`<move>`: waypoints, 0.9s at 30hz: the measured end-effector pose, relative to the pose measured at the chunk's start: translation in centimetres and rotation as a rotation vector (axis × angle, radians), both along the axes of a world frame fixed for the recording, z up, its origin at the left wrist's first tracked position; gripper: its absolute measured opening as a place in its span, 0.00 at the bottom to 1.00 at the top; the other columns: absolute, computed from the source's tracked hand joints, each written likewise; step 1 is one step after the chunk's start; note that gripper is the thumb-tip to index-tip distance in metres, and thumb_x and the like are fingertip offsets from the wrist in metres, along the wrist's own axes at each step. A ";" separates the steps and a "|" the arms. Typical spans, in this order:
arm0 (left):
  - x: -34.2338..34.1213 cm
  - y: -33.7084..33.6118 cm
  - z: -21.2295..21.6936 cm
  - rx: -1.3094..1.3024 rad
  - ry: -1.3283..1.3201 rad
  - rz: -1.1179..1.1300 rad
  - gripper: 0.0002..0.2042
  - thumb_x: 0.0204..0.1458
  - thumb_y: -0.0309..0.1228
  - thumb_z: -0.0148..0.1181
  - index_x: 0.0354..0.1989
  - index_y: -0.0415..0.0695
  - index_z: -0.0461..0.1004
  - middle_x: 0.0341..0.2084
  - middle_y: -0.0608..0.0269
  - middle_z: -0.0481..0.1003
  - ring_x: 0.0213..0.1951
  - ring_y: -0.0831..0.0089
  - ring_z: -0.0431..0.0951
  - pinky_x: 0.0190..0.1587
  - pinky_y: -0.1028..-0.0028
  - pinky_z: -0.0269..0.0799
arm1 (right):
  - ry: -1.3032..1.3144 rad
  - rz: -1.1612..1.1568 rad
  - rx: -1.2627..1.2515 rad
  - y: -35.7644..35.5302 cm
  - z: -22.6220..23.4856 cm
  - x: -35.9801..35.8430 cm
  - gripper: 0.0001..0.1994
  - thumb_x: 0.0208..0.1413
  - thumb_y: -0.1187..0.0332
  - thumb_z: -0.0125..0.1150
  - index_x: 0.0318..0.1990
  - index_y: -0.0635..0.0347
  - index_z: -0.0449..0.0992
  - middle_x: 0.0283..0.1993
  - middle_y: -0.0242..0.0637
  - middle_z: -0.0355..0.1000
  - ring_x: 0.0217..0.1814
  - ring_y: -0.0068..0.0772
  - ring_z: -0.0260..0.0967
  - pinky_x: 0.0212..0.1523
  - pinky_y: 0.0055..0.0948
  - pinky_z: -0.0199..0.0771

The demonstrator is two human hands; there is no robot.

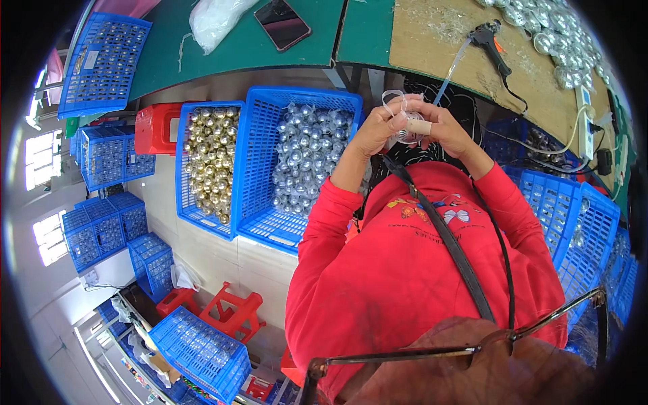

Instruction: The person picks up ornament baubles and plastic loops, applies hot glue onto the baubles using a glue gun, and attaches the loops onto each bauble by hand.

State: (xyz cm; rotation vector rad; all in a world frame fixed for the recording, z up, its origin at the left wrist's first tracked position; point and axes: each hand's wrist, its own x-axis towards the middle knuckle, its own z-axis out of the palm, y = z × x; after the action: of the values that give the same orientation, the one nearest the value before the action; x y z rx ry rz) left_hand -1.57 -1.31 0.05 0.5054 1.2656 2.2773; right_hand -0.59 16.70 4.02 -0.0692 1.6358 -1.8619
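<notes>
Both hands meet in front of my body over a small shiny see-through ball (409, 136), partly hidden by the fingers. My left hand (383, 129) is closed, its thumb and fingers pinching at the ball's left side. A pale see-through loop (393, 98) stands up beside those fingers. From the right, my right hand (447, 129) curls around the ball; a beige wrap covers one of its fingers. Close to my left forearm stands a blue crate (254, 162) with many silver balls (310, 152) in it.
Gold balls (212, 158) fill another blue crate beside a red stool (156, 128). On the table ahead lie a glue gun (491, 48), a power strip (586, 121), more silver balls (563, 40) and a phone (283, 25). Blue crates (550, 209) stand at my right.
</notes>
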 end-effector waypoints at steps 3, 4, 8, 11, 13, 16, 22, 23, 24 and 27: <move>-0.1 0.3 0.5 -0.050 -0.137 0.014 0.23 0.57 0.43 0.50 0.47 0.32 0.72 0.57 0.58 0.62 0.49 0.70 0.71 0.49 0.72 0.69 | 0.047 -0.003 -0.016 0.1 -0.6 0.2 0.25 0.49 0.58 0.62 0.55 0.55 0.68 0.36 0.33 0.73 0.28 0.21 0.72 0.21 0.14 0.65; -0.2 0.3 0.4 -0.052 -0.137 0.012 0.23 0.57 0.43 0.50 0.47 0.32 0.72 0.57 0.58 0.62 0.49 0.70 0.71 0.49 0.72 0.69 | 0.046 -0.005 -0.019 0.2 -0.8 0.2 0.25 0.49 0.58 0.62 0.55 0.55 0.68 0.36 0.33 0.73 0.28 0.21 0.72 0.21 0.14 0.65; -0.2 0.5 0.2 -0.117 -0.073 0.056 0.20 0.60 0.40 0.47 0.42 0.32 0.75 0.56 0.56 0.63 0.45 0.71 0.72 0.46 0.73 0.69 | 0.067 -0.019 -0.002 0.2 -1.0 0.4 0.25 0.49 0.58 0.62 0.53 0.58 0.67 0.37 0.32 0.73 0.30 0.19 0.71 0.21 0.14 0.64; -0.1 0.8 0.7 -0.145 -0.033 0.106 0.19 0.60 0.38 0.47 0.39 0.32 0.76 0.54 0.54 0.65 0.44 0.71 0.72 0.45 0.73 0.69 | 0.060 -0.059 -0.023 0.2 -1.1 0.5 0.26 0.48 0.58 0.64 0.52 0.60 0.66 0.37 0.32 0.73 0.31 0.18 0.71 0.21 0.14 0.63; -0.1 1.0 0.8 -0.164 -0.018 0.125 0.18 0.60 0.38 0.47 0.38 0.33 0.76 0.52 0.54 0.67 0.44 0.72 0.72 0.45 0.73 0.69 | 0.065 -0.081 -0.037 0.1 -1.2 0.6 0.26 0.47 0.59 0.64 0.51 0.61 0.65 0.38 0.31 0.72 0.32 0.17 0.70 0.21 0.13 0.62; -0.1 1.2 0.6 -0.145 -0.002 0.147 0.18 0.59 0.38 0.47 0.36 0.33 0.77 0.51 0.54 0.68 0.44 0.72 0.72 0.44 0.74 0.70 | 0.086 -0.106 -0.050 -0.1 -1.4 0.9 0.27 0.46 0.61 0.66 0.52 0.60 0.63 0.39 0.31 0.72 0.34 0.16 0.70 0.22 0.13 0.62; 0.0 1.1 0.2 -0.200 0.014 0.229 0.16 0.59 0.36 0.48 0.36 0.34 0.77 0.47 0.54 0.72 0.42 0.72 0.73 0.45 0.74 0.69 | 0.106 -0.166 -0.075 -0.3 -0.4 1.8 0.33 0.46 0.62 0.66 0.58 0.61 0.58 0.43 0.33 0.71 0.35 0.18 0.69 0.25 0.14 0.65; -0.1 1.1 0.2 -0.202 0.068 0.272 0.16 0.59 0.36 0.48 0.36 0.34 0.77 0.46 0.54 0.72 0.42 0.72 0.73 0.45 0.74 0.69 | 0.226 -0.239 -0.062 -0.4 -1.2 2.3 0.33 0.46 0.63 0.66 0.58 0.60 0.58 0.44 0.34 0.71 0.35 0.18 0.70 0.26 0.15 0.66; -0.2 1.0 0.1 -0.203 0.122 0.320 0.16 0.59 0.35 0.48 0.36 0.33 0.77 0.44 0.54 0.73 0.42 0.72 0.73 0.45 0.74 0.69 | 0.346 -0.308 -0.049 -0.5 -1.2 2.7 0.33 0.46 0.64 0.66 0.59 0.60 0.58 0.45 0.35 0.71 0.35 0.18 0.70 0.26 0.16 0.67; -0.4 0.5 0.1 -0.274 0.164 0.343 0.16 0.59 0.35 0.48 0.36 0.34 0.77 0.44 0.55 0.73 0.43 0.72 0.73 0.46 0.75 0.68 | 0.712 -0.305 0.388 -0.1 -0.1 4.0 0.27 0.47 0.66 0.66 0.54 0.61 0.63 0.38 0.34 0.72 0.30 0.17 0.69 0.26 0.18 0.67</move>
State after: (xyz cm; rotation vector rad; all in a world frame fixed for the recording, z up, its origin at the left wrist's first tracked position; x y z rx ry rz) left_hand -1.98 -0.78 0.17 0.4071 1.8361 2.3117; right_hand 3.44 16.56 3.95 -0.3683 2.5972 -1.8016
